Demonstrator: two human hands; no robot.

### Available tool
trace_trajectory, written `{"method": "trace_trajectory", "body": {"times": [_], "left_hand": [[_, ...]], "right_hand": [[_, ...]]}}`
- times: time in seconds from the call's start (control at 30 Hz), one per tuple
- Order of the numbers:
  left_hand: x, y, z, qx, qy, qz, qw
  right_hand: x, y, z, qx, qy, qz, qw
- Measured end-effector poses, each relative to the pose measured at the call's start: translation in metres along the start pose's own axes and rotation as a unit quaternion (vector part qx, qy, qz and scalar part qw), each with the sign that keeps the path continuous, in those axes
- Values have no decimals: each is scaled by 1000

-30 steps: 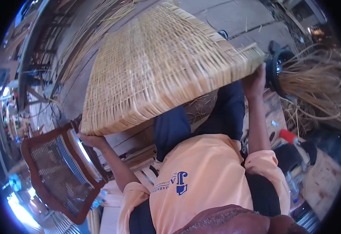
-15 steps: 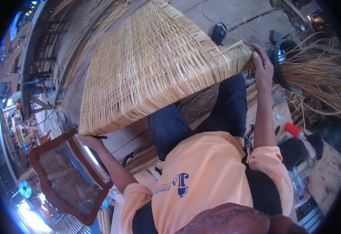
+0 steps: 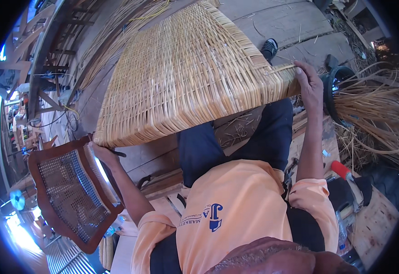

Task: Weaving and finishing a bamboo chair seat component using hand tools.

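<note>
A plank floor [image 3: 272, 27] carries everything here. Near the black shoe [image 3: 269, 45] loose cane strands [image 3: 373, 114] lie in a heap to its right, and a cane-backed chair panel [image 3: 69, 196] rests far lower left.

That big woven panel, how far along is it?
The woven rattan panel looks closely woven across its whole visible face. In hand: the left hand grips one corner, the right hand holds the opposite edge, where a loose strand end sticks out. Left, probably: tucking or trimming that end. A bundle of loose rattan strips lies beside.
</note>
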State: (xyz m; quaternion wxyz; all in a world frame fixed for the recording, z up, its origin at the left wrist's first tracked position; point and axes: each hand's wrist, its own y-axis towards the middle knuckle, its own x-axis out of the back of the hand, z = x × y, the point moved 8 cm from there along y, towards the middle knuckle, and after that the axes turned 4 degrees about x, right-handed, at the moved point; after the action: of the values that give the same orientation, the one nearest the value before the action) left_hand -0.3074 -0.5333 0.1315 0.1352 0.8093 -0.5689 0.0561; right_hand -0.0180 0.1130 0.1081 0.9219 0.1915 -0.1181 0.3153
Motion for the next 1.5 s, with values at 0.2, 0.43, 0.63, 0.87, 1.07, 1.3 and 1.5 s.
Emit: {"method": "trace_trajectory", "body": {"times": [0.2,0.43,0.63,0.87,1.07,1.3,1.5], "left_hand": [[-20,-12,-18,40,-21,-7,999],[-13,-2,-7,14,54,25,998],[-27,-6,5,111,3,10,994],[-36,-8,9,142,-70,-6,987],[-32,-10,10,144,-46,-29,988],[-33,-16,0,115,-3,-51,992],[-36,-23,3,162,10,-92,982]], "right_hand": [[-21,76,31,-4,-215,285,934],[-200,179,-32,289,-319,378,819],[-291,238,-123,306,-363,366,800],[-329,237,-142,255,-350,402,807],[-339,234,-137,244,-409,442,760],[-361,280,-162,230,-315,466,794],[-404,339,-218,110,-300,302,898]]}}
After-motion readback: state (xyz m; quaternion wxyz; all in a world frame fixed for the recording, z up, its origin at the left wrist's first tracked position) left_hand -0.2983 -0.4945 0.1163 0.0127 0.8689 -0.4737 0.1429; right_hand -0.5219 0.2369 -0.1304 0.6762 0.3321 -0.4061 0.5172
